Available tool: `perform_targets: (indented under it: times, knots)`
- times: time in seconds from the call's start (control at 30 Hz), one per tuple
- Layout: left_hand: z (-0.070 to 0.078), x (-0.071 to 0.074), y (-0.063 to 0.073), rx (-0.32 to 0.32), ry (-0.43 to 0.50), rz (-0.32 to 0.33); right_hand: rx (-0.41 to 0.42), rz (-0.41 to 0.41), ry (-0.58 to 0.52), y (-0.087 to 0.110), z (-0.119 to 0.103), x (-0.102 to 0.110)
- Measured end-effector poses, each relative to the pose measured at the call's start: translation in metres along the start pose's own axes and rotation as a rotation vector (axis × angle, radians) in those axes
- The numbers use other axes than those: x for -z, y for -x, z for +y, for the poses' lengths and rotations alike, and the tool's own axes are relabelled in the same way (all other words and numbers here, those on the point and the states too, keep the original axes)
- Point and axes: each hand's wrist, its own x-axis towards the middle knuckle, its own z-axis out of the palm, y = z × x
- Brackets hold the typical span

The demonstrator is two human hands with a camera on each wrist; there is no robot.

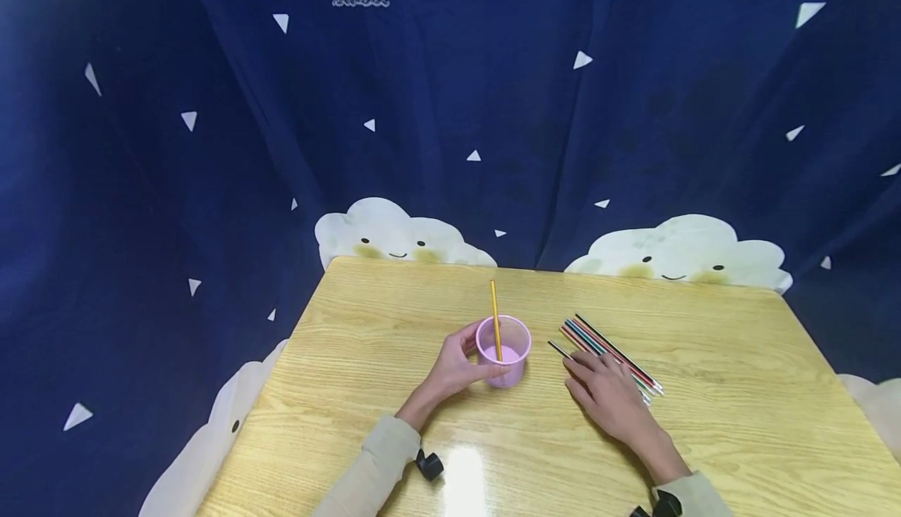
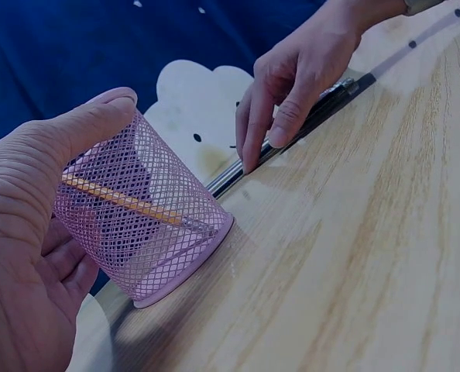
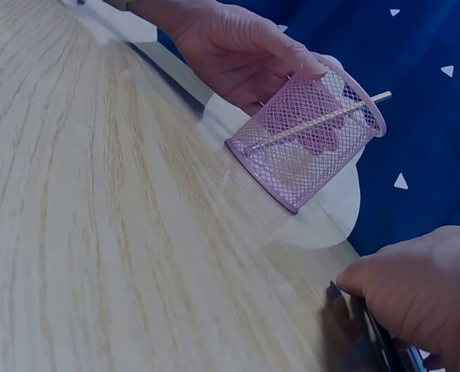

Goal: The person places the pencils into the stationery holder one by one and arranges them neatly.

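My left hand [image 1: 454, 364] grips a pink mesh pen holder [image 1: 516, 375] from its left side, thumb across the near side by the rim. The holder stands upright on the table. A yellow pencil [image 1: 494, 298] leans inside it, its upper end rising past the rim. To the right, my right hand [image 1: 608, 396] reaches down over several colored pencils [image 1: 591, 333] lying side by side. Its fingers pinch a dark pencil [image 1: 558, 349], whose end pokes out to the left, apart from the others. The palm hides the rest of that pencil.
A light wood table [image 1: 352, 329] bears everything. Behind it hangs a dark blue curtain [image 1: 436, 79] with white triangles and smiling clouds. Black wrist straps [image 1: 429, 466] show at both sleeves.
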Motion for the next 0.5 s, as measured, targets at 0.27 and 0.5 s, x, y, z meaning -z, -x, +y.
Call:
perform_targets:
  times: [0.27, 0.5]
  knots:
    - [-0.0012, -0.0002, 0.0039, 0.011, 0.006, 0.007, 0.05, -0.005, 0.039, 0.0028, -0.0055, 0.0018]
    - [-0.001, -0.0007, 0.0002, -0.006, 0.009, 0.005, 0.061, -0.025, 0.121, -0.0014, -0.0102, 0.0102]
